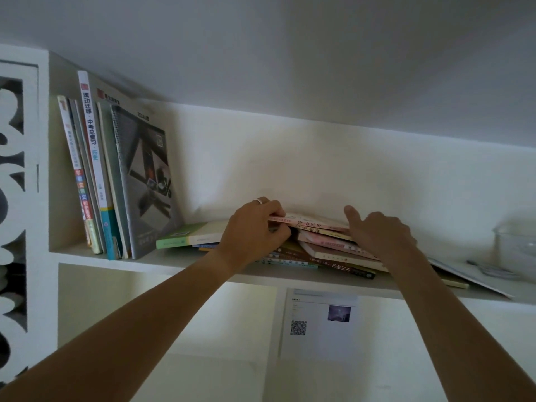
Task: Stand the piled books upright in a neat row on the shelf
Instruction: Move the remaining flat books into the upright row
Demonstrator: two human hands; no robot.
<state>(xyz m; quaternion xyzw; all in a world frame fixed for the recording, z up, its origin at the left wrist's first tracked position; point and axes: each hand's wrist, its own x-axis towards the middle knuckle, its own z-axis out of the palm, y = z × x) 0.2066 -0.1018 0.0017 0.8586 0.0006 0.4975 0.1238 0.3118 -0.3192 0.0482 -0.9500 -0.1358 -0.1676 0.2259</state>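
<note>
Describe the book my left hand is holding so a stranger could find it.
On the white shelf, right of the upright books, lies a messy pile. The pink book is its top one, gripped by the left hand.

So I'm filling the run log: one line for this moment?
left hand: grips top pink book | right hand: on pile | upright row: leaning

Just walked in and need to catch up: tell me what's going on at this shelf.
A person is sorting books on a white shelf. The left hand pinches the top pink book of a messy flat pile; the right hand rests on the pile's right side. Several upright books already lean at the left end. The pile still lies flat.
</note>
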